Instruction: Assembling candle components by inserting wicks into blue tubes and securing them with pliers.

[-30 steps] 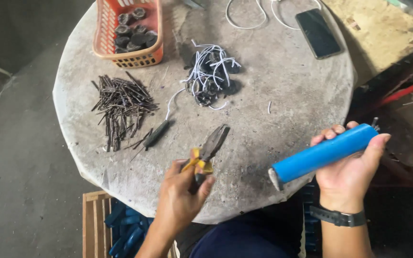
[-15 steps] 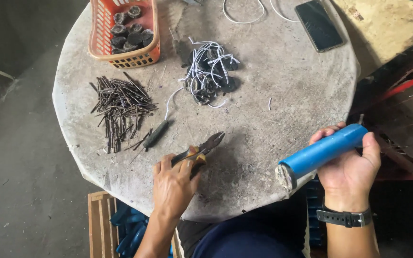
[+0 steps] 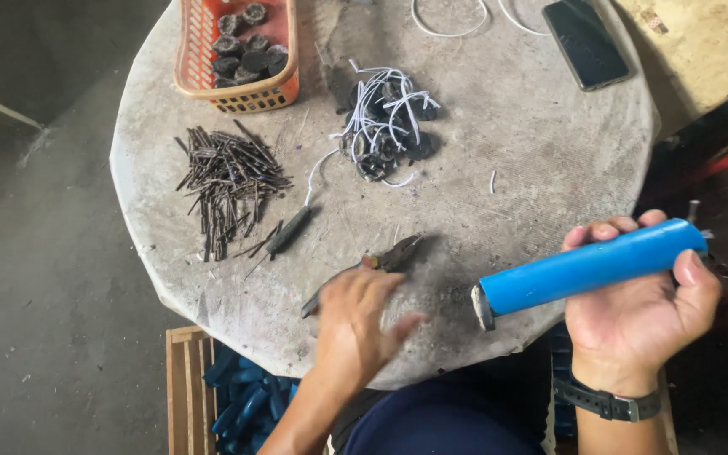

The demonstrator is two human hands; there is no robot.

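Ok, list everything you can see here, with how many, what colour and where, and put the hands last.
round table: one, grey, worn, fills the middle
basket: one, orange, far left of the table, holds dark round pieces
thin rods: a loose pile, dark, left of the table
small tool: one, dark, beside the rods
wired parts: a heap, black with white wires, table centre
phone: one, black, far right of the table
pliers: one pair, dark, on the table's near edge
wooden crate: one, under the table, blue pieces beside it
blue tube: one, off the near right edge
left hand: resting on the pliers
right hand: grips the blue tube, wears a dark wristwatch
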